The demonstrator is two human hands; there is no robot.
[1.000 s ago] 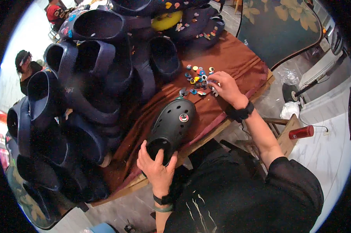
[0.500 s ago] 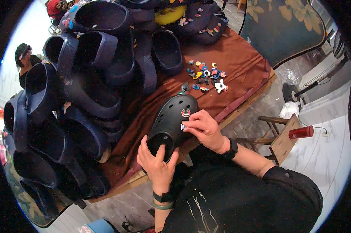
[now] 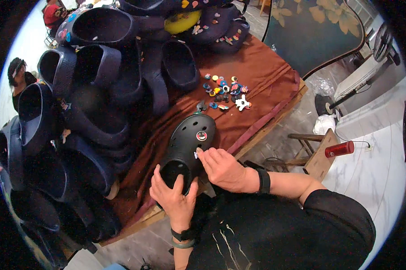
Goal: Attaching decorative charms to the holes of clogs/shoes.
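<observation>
A black clog (image 3: 185, 131) with holes in its upper lies toe-away at the table's near edge. My left hand (image 3: 173, 200) grips its heel end, some fingers inside the foot opening and the thumb along the right side. My right hand (image 3: 224, 172) is closed at the clog's right side, thumb and fingertips pinching a small whitish shoe charm (image 3: 196, 155) against the upper; most of the charm is hidden. Just above it, a round charm (image 3: 201, 136) with a red and white rim sits on the upper. Beyond the toe lies a pile of small colourful shoe charms (image 3: 223, 90).
Many dark clogs (image 3: 179, 63) are heaped on the left side of the brown cloth (image 3: 261, 67), several with charms. A wooden stool (image 3: 319, 155) with a red cylinder (image 3: 339, 149) stands at right, near a fan (image 3: 383, 42). Another person (image 3: 17, 78) is at far left.
My right hand has rotated, its knuckles now turned upward, and the pinched charm is closer against the clog's upper. My left hand keeps its grip. The whole view has shifted slightly.
</observation>
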